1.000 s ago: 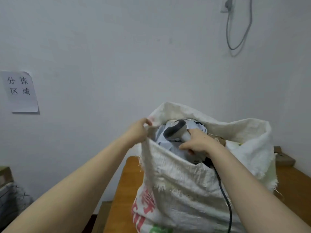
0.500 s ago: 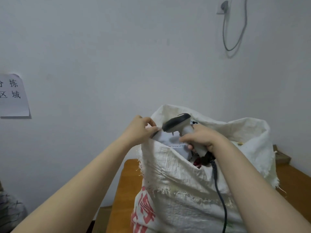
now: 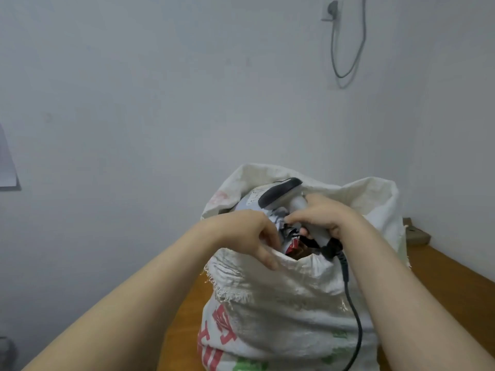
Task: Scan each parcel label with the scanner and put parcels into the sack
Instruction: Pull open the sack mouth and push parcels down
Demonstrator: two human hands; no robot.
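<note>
A white woven sack (image 3: pixel 294 295) with red and green print stands open on a wooden table (image 3: pixel 442 277). Inside lie parcels: a grey mailer (image 3: pixel 251 202) with a printed label, and a red packet (image 3: pixel 293 246) lower down. My right hand (image 3: pixel 324 215) grips the handle of a grey scanner (image 3: pixel 278 194) with a black head, held over the sack's mouth. Its black cable (image 3: pixel 353 311) hangs down the front of the sack. My left hand (image 3: pixel 246 234) holds the sack's near rim, fingers inside and thumb outside.
A brown box (image 3: pixel 417 234) sits on the table behind the sack at the right. The white wall is close behind, with a socket (image 3: pixel 332 9) and a hanging grey cord. A paper sign (image 3: pixel 5 167) hangs at the left edge.
My left hand has let go of the sack's left rim and moved to its near rim. The scanner has risen a little out of the sack. The view has swung right.
</note>
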